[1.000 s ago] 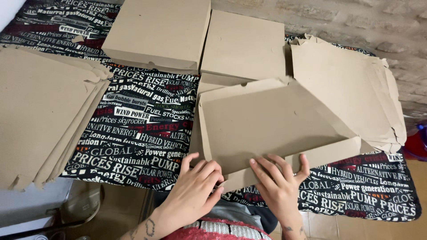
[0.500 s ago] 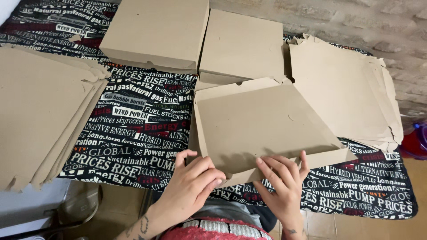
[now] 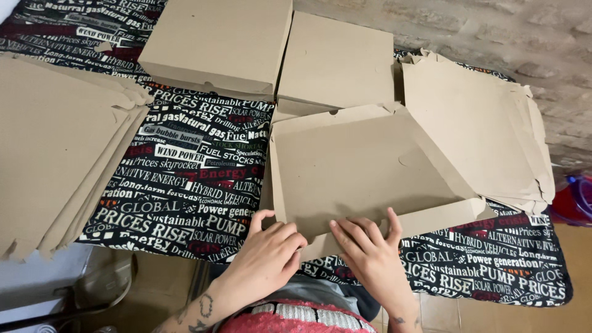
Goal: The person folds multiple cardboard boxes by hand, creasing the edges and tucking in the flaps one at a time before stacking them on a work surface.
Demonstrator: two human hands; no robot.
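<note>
Bench [image 3: 185, 185] under a black cloth covered in printed lettering, brick wall behind. Far left: stack of flat cardboard blanks [image 3: 55, 154], fanned at the edges, overhanging the near edge of the bench. Far right: second, smaller pile of flat blanks [image 3: 481, 129], ragged at its corners. At the back: two folded shut boxes side by side, larger one [image 3: 216, 43] left, smaller one [image 3: 336, 58] right. Centre, near edge: half-folded cardboard box [image 3: 364, 166], side walls raised, its back corner touching the smaller shut box and its right side overlapping the right pile. Left hand [image 3: 268, 256] and right hand [image 3: 370, 250] lie close together, fingers spread flat, pressing down on the box's front flap; neither curled around anything
</note>
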